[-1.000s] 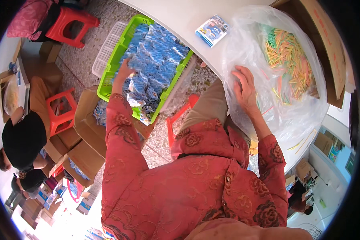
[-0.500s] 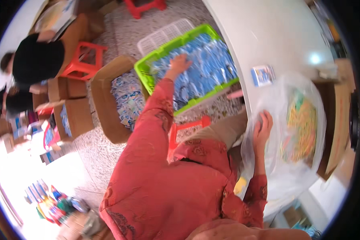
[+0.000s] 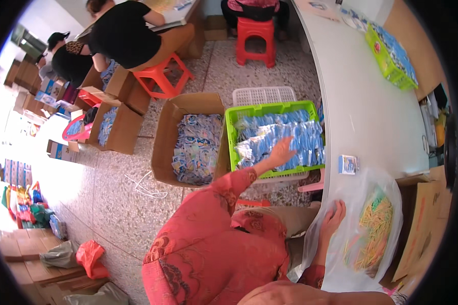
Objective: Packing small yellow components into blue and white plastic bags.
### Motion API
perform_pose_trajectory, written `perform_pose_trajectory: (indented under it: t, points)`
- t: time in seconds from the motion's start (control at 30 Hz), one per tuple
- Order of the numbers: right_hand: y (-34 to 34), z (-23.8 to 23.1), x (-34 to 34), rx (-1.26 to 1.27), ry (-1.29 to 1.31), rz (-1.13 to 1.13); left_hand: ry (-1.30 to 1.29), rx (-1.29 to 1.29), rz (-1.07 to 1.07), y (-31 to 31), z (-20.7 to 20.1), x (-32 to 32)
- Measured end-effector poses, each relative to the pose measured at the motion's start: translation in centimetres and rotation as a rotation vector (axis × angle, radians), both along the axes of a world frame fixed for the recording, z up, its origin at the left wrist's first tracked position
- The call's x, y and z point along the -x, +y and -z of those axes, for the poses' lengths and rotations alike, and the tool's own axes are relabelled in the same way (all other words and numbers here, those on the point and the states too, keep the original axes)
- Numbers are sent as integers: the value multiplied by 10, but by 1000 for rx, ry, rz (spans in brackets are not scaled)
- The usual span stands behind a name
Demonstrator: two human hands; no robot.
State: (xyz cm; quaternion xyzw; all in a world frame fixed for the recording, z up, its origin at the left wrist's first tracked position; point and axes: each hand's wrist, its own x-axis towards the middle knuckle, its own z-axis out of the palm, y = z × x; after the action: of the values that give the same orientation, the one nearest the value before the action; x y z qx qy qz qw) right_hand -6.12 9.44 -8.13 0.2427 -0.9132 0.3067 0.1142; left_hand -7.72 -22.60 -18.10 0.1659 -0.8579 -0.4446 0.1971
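Observation:
My left hand (image 3: 282, 152) is stretched over a bright green crate (image 3: 231, 133), its fingers apart and nothing visibly held. Rows of small blue-and-white plastic packets (image 3: 269, 133) fill the crate, close under the hand. On the white table, my right hand (image 3: 334, 216) rests with loosely spread fingers at the near edge of a clear plastic bag (image 3: 336, 264). Thin sticks (image 3: 374, 231), yellow, orange and green, lie heaped in the bag. A small blue-and-white packet (image 3: 348, 164) sits on the table just beyond it.
A cardboard box (image 3: 163, 152) of similar packets stands left of the crate, with a white plastic basket (image 3: 264, 95) behind. Another green crate (image 3: 387, 61) is on the white table (image 3: 366, 117). People sit on red stools (image 3: 256, 41) further off. Cardboard (image 3: 417, 229) stands at the right.
The view has swung, so the crate and table sit lower in it. My left hand has shifted from the crate's left part toward its near right part. My right hand remains at the bag.

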Motion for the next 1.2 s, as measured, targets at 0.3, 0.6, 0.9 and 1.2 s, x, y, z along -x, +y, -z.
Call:
perform_pose_trajectory:
  t: [0.3,0.6,0.9,1.2]
  points:
    - [-1,9,7,1,29,-19,93,-47,166,77,-45,-65]
    - [1,21,13,-59,66,-55,16,-188,384,97,-64,-75]
    - [51,-27,-8,42,37,36,-106,-99,553,124,-90,-64]
    - [92,-48,-85,98,61,319,147,70,539,90,-163,19]
